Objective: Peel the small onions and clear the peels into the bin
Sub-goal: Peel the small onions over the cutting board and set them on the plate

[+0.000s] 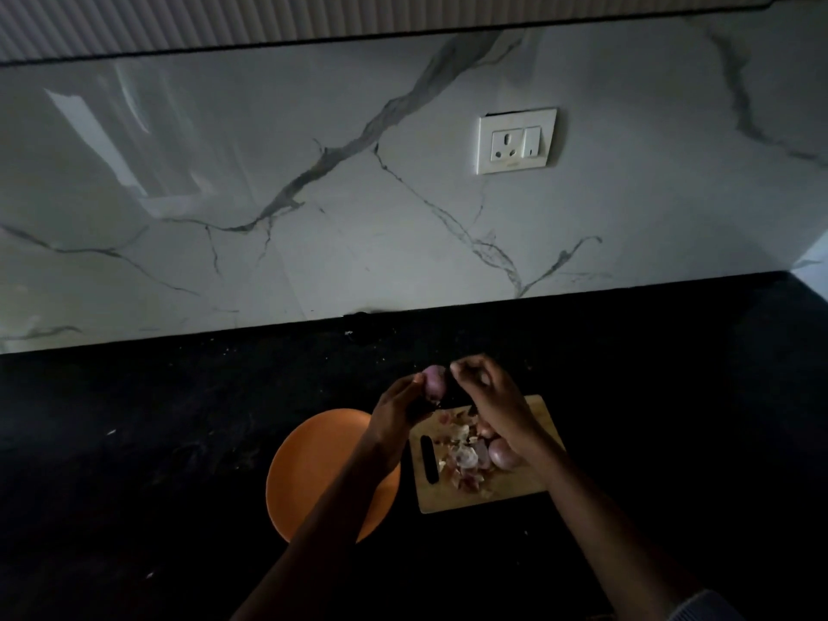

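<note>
You held the small onion (433, 381) in your left hand (398, 407) above the tabletop (179, 419), beyond the cutting board (528, 490), its long axis roughly upright, while your right hand (486, 392), the nearer grip, pinched at its top from just beside it.

Two hands: the left hand (398, 403) and the right hand (493, 405). One small onion (435, 382) held up between them. One wooden cutting board (515, 495), one pile of peels (463, 459) on it, and at least one more onion (501, 454) there; others hidden. One orange plate (313, 459). One wall socket (516, 141)
</note>
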Available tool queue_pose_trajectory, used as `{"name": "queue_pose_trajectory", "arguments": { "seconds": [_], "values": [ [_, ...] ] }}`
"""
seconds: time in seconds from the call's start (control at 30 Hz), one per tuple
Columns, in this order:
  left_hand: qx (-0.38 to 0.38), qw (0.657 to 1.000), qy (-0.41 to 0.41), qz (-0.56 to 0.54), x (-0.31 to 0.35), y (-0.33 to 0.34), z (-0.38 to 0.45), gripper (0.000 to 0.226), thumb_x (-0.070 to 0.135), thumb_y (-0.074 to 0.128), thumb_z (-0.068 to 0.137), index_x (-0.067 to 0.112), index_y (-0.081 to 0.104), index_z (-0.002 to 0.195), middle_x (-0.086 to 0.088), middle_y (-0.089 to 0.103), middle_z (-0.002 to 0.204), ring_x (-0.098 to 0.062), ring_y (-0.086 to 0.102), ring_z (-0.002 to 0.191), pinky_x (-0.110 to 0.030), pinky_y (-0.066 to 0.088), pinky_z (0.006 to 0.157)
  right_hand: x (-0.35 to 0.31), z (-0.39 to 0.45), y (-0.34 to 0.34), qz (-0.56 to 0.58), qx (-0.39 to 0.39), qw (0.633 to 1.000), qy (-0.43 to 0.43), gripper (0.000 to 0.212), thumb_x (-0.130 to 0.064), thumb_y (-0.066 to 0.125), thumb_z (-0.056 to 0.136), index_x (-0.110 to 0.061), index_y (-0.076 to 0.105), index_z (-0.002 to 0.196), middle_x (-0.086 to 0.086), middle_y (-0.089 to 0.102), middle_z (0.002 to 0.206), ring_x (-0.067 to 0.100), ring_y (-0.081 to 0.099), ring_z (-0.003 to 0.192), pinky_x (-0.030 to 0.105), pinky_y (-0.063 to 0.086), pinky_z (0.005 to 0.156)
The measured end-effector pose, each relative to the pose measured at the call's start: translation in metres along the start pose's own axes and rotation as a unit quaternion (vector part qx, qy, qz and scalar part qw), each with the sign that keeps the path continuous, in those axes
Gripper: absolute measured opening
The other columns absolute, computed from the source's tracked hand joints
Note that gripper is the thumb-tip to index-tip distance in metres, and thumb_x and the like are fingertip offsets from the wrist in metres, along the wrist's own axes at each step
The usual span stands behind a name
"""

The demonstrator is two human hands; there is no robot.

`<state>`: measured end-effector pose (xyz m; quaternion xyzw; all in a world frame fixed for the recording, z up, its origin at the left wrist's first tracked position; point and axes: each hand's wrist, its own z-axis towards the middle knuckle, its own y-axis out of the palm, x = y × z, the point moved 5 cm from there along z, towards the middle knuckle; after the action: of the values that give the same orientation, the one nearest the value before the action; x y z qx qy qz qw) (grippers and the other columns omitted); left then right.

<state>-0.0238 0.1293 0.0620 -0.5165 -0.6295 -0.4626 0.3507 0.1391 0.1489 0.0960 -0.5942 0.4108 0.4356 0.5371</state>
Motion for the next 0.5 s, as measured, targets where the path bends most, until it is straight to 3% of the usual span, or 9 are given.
{"name": "queue_pose_trajectory", "arguments": {
  "seconds": [0.07,0.17,0.23,0.37,0.5],
  "values": [
    [-0.010,1.000,0.018,-0.002,0.002,0.001,0.002,0.029,0.019,0.047,0.103,0.005,0.064,0.123,-0.026,0.064,0.119,-0.034,0.061,0.111,-0.041,0.050,0.094,0.001,-0.001,0.005,-0.028,-0.016,0.999,0.009,0.028,-0.051,0.063,0.092,-0.027,0.067,0.107,-0.012,0.070,0.099,-0.006,0.064,0.092,0.007,0.045,0.068],
    [-0.017,0.999,0.046,0.000,0.004,0.002,0.001,0.034,0.019,0.052,0.102,0.006,0.057,0.133,-0.020,0.065,0.126,-0.034,0.064,0.115,-0.044,0.054,0.095,0.000,-0.002,0.005,-0.045,0.002,0.999,0.011,0.019,-0.048,0.067,0.091,-0.031,0.066,0.100,-0.016,0.069,0.092,-0.015,0.062,0.081,0.005,0.044,0.063],
    [-0.013,0.998,0.067,0.005,0.007,0.001,-0.001,0.038,0.025,0.058,0.100,0.008,0.056,0.133,-0.018,0.065,0.125,-0.037,0.063,0.116,-0.050,0.051,0.098,0.001,0.000,0.005,-0.051,0.014,0.999,0.001,0.016,-0.043,0.067,0.092,-0.029,0.068,0.098,-0.013,0.070,0.091,-0.012,0.063,0.080,0.008,0.046,0.064],
    [-0.007,0.997,0.082,0.003,0.010,0.003,-0.003,0.049,0.032,0.061,0.090,0.008,0.057,0.133,-0.018,0.065,0.124,-0.037,0.063,0.115,-0.053,0.050,0.098,0.008,0.006,0.004,-0.052,0.056,0.997,0.003,0.020,-0.038,0.064,0.096,-0.020,0.073,0.098,-0.004,0.073,0.092,0.008,0.068,0.088,0.032,0.055,0.075],
    [-0.001,0.997,0.079,-0.006,0.009,0.002,-0.003,0.051,0.032,0.063,0.089,0.007,0.057,0.133,-0.019,0.065,0.124,-0.040,0.061,0.117,-0.055,0.049,0.100,-0.003,0.001,0.006,-0.046,0.046,0.997,0.035,0.032,-0.048,0.055,0.099,-0.018,0.065,0.100,-0.003,0.067,0.091,0.014,0.065,0.085,0.016,0.044,0.060]
  ]
}}
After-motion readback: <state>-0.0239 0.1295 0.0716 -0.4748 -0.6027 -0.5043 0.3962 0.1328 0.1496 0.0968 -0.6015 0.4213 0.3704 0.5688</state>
